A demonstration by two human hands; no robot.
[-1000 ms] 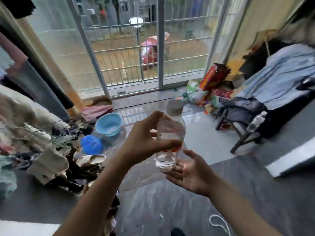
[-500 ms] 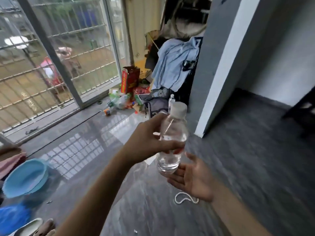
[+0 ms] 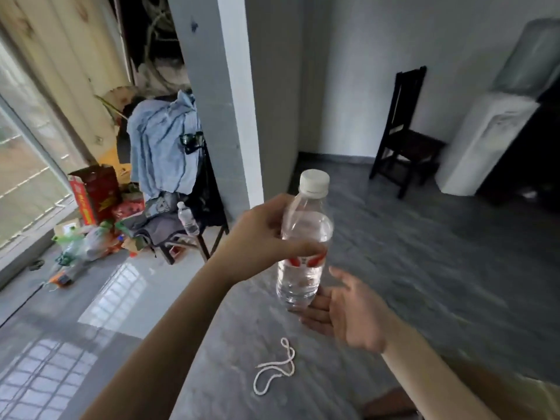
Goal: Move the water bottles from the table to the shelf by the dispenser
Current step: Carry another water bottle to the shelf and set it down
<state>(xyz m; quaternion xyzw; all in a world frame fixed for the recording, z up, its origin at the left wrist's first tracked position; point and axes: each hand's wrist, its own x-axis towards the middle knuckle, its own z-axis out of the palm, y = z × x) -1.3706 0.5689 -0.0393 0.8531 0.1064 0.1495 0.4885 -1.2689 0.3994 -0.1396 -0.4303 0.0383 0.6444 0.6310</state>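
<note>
view swung right | dispenser now visible | left hand still grips bottle

dark chair, white cord, red box

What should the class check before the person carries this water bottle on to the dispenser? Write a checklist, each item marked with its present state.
1. Left hand grips the water bottle: ok.
2. White cap on: ok.
3. Bottle upright: ok.
4. Right hand open under the base: ok; contact cannot tell.
5. Water dispenser in view ahead: ok.
6. Shelf by it: cannot tell.
</note>
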